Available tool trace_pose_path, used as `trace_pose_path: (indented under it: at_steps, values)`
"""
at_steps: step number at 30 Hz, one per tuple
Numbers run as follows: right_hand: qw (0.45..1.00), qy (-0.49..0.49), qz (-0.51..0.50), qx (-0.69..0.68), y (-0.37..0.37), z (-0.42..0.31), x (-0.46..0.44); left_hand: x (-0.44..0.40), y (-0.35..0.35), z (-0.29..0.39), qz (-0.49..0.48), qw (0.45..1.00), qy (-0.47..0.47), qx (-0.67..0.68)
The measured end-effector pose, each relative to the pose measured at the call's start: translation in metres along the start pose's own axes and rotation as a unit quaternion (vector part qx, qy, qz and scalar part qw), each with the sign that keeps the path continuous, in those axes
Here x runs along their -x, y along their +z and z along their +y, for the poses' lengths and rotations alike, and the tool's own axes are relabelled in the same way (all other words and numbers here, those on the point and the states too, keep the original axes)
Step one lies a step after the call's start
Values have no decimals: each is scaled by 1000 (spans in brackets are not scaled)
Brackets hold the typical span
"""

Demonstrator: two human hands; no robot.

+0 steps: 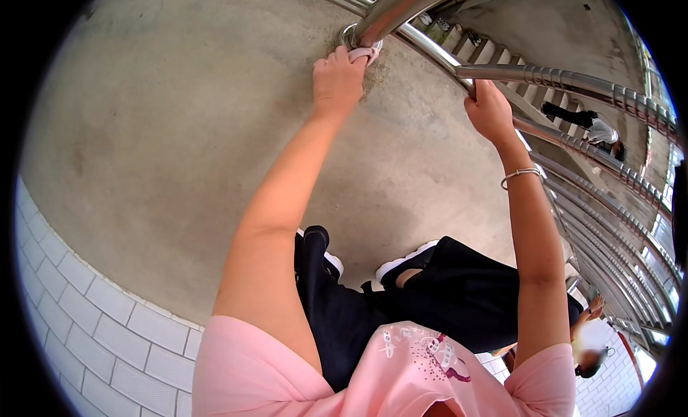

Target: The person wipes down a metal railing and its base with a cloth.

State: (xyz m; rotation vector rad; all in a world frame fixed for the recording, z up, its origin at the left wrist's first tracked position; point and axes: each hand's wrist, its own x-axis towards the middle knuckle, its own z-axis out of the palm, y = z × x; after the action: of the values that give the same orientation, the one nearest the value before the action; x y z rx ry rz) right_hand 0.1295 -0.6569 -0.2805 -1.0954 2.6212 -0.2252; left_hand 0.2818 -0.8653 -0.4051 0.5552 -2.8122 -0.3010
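Note:
My left hand point(340, 79) is closed on a pale pink cloth point(365, 54), pressed against the round base flange point(350, 36) of a thick metal post point(401, 14). The cloth lies at the foot of the post, just above the concrete floor point(179, 130). Over on the right, my right hand point(491, 110), with a bracelet at the wrist, has its fingers wrapped round a metal rail point(469, 86) of the railing, near where a curved bar joins it.
Stainless steel bars point(573, 80) run down the right side. Beyond them are stairs point(494, 55) with a person point(602, 130) on them. Another person point(588, 352) is at the lower right. White tiles point(122, 338) cover the lower left; my shoes point(405, 263) are below my hands.

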Motion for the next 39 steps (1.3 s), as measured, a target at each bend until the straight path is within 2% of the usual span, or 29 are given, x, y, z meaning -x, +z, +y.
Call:
trace_pose_path:
  at_steps: [5,7,14,17,18,20,21,22,24,25,27,28,30,34,37,39]
  values:
    - [999,-24,21,24,3,6,0,-4,-4,-17,31,998,-60,7]
    - [1000,-11,18,13,8,11,0,-5,-9,-24,-38,994,-97,34]
    - [1000,-5,-13,21,4,6,-1,-57,-13,-40,-11,990,-104,96]
    - [999,-6,-13,36,4,7,0,-103,-23,-37,-245,963,-108,33]
    - [999,-9,-12,36,4,5,1,-104,-26,-36,-243,963,-110,32]
    - [999,5,-13,33,4,4,-1,-103,-31,-33,-157,976,-144,45]
    - [999,9,-19,33,3,3,-1,-102,-29,-36,-133,983,-116,51]
    - [999,12,-20,34,3,3,-1,-105,-25,-39,-135,983,-114,54]
    - [999,2,-25,24,1,3,-1,-109,-19,-43,-257,964,-56,23]
    - [999,6,-27,27,0,2,-1,-104,-18,-41,-259,964,-53,27]
    - [1000,0,-25,18,-3,-1,-1,-92,-14,-35,-199,976,-74,35]
    - [999,3,-26,20,-2,0,0,-83,-11,-31,-200,976,-72,38]
    - [1000,-5,-7,17,1,2,0,-66,-6,-23,-82,985,-122,96]
    - [999,9,-24,28,1,2,-1,-50,-2,-17,-64,986,-147,44]
    - [1000,-16,16,15,5,6,0,-30,-10,-9,-98,987,-124,20]
    - [999,-18,25,14,8,10,-1,-15,-13,1,-36,997,-64,-11]
